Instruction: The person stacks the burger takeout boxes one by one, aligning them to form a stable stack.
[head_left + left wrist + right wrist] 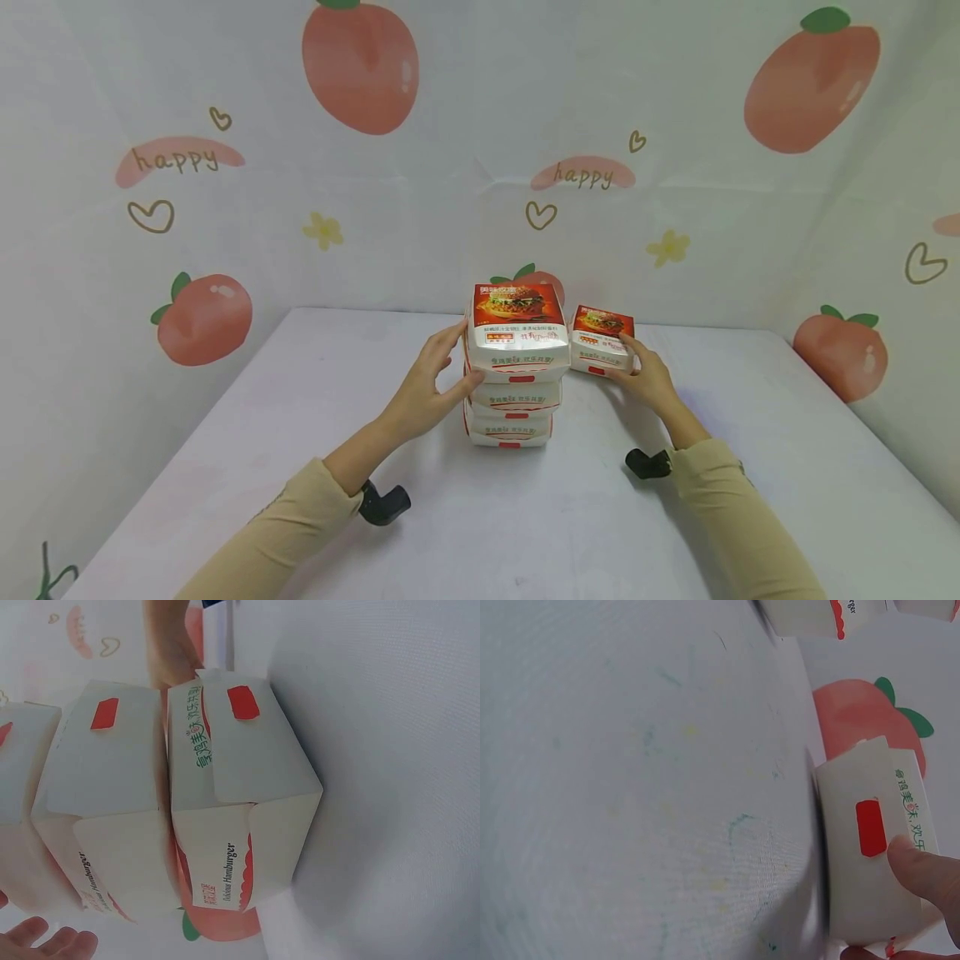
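Boxes (pixel 517 396) stand closed, three stacked; right hand (pixel 651 380) holds a fourth box (pixel 597 352).

Stack of boxes (pixel 517 375): top box (pixel 517 354), white lid heading, starts "美味", rest blurred; smaller lid print too small to read. Front line reads "鸡美味" and "欢乐". Left side of stack: black "Delicious Hamburger" on bottom box (pixel 247 742) and middle box (pixel 105 765). Right of stack: lone box (pixel 598 340), green front line, "鸡美味", "欢乐" legible, rest covered; lid print blurred. Behind stack: backdrop (pixel 450 217), brown handwritten "happy" twice, once up and left of stack, once above, slightly right.
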Demonstrator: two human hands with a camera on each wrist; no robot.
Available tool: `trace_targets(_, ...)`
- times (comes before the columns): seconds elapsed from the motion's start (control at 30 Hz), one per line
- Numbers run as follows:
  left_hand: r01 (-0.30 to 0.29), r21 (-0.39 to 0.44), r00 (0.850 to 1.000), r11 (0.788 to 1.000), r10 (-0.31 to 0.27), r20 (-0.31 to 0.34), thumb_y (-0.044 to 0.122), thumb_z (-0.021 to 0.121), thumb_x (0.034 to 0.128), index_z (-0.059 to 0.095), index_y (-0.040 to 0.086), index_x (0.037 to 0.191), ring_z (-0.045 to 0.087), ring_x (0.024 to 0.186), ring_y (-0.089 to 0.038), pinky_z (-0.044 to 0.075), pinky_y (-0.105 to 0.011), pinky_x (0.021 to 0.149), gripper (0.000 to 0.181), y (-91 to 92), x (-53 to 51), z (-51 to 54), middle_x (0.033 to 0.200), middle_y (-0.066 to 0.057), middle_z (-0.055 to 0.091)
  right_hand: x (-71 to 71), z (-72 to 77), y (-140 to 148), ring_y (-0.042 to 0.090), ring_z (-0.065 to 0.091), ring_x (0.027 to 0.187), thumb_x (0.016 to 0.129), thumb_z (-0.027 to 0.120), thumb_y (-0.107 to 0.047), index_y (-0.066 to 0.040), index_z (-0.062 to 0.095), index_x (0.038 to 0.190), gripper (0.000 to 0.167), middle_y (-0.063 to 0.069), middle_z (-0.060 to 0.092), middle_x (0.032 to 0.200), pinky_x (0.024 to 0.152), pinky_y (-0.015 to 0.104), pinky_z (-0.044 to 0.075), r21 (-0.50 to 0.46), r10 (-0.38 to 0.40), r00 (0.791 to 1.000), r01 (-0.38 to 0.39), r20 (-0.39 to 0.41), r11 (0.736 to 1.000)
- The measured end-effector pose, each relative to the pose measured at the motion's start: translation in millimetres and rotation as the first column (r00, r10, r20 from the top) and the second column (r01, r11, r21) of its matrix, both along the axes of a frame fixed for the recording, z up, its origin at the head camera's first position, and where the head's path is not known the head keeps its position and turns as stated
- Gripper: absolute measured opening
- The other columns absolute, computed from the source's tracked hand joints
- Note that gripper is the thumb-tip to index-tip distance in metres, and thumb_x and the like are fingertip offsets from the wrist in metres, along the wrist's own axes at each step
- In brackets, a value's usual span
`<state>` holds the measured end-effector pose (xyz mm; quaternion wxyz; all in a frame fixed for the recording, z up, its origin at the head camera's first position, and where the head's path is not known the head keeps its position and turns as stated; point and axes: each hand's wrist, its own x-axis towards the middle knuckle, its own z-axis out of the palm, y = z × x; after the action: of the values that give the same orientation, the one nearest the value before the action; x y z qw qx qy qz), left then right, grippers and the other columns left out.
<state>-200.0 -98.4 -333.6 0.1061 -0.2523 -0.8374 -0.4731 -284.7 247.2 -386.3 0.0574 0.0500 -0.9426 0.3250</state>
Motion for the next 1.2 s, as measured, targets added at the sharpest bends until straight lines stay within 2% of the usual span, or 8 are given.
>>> trace_targets(0.33, -0.003, 0.000, 1.000, 1.000, 0.003, -0.002, 0.025, 0.060, 0.0905, 0.024, 0.016, 0.148, 0.028, 0.139, -0.031, 0.036, -0.053, 0.108, 0.069, 0.1, 0.2, 0.3, 0.149, -0.010, 0.030, 2.1, 1.6, 3, 0.045, 0.049, 0.107, 0.089, 0.062, -0.017, -0.001, 0.027, 0.144, 0.068, 0.040, 0.037, 0.133, 0.089, 0.054, 0.044, -0.005, -0.005, 1.000, 0.005, 0.000, 1.000)
trace_targets(0.6, -0.002, -0.001, 1.000, 1.000, 0.002, -0.001, 0.025, 0.060, 0.0906, 0.024, 0.016, 0.148, 0.028, 0.139, -0.030, 0.036, -0.052, 0.108, 0.069, -0.3, -0.1, -0.6, 0.149, -0.010, 0.029, 2.5, 3.0, 6, 0.050, 0.045, 0.116, 0.090, 0.061, -0.016, -0.002, 0.025, 0.145, 0.068, 0.039, 0.034, 0.136, 0.095, 0.058, 0.041, -0.008, -0.014, 1.000, 0.014, 0.010, 1.000)
trace_targets(0.83, -0.005, -0.001, 1.000, 1.000, 0.005, 0.000, 0.025, 0.060, 0.0905, 0.024, 0.016, 0.148, 0.028, 0.139, -0.030, 0.036, -0.052, 0.108, 0.069, -0.1, -0.2, -0.6, 0.149, -0.010, 0.030, 6.6, 9.3, 8, 0.050, 0.051, 0.107, 0.089, 0.061, -0.014, -0.001, 0.026, 0.145, 0.068, 0.041, 0.034, 0.134, 0.087, 0.052, 0.048, -0.020, -0.015, 1.000, 0.015, -0.018, 1.000)
trace_targets(1.2, -0.002, 0.002, 1.000, 1.000, 0.002, 0.005, 0.024, 0.060, 0.0904, 0.024, 0.016, 0.149, 0.028, 0.139, -0.031, 0.036, -0.053, 0.108, 0.069, 0.0, -0.3, -0.8, 0.148, -0.010, 0.030, 9.4, 19.8, 13, 0.051, 0.052, 0.108, 0.089, 0.062, -0.016, 0.000, 0.026, 0.145, 0.068, 0.041, 0.034, 0.134, 0.087, 0.052, 0.050, -0.018, -0.019, 0.999, 0.018, -0.048, 1.000)
